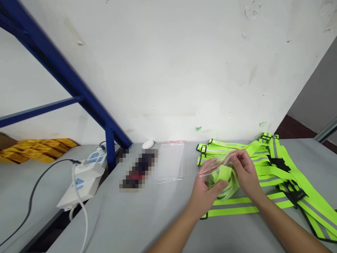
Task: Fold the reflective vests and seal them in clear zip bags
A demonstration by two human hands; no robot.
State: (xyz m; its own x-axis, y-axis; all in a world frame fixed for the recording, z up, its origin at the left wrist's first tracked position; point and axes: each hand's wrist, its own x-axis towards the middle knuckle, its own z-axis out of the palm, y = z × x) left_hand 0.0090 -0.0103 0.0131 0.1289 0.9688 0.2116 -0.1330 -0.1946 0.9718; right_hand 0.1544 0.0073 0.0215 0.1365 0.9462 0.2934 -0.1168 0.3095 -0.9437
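Between my two hands is a clear zip bag (216, 165) with a red seal line, and a coiled neon yellow-green reflective strap (225, 181) sits inside it. My left hand (204, 191) grips the bag from the left and below, its thumb across the front over the strap. At the bag's upper right corner, my right hand (246, 172) pinches the seal edge between thumb and fingers. Under and behind my hands, several more reflective straps (273, 172) with grey stripes and black buckles (292, 193) lie spread on the grey table (147, 218).
A stack of clear zip bags (171, 160) lies left of my hands, beside a pixelated patch and a white oval object (147, 144). Power strips (86, 175) with cables are further left, near a blue metal frame (110, 147). Yellow packets (39, 149) lie at far left.
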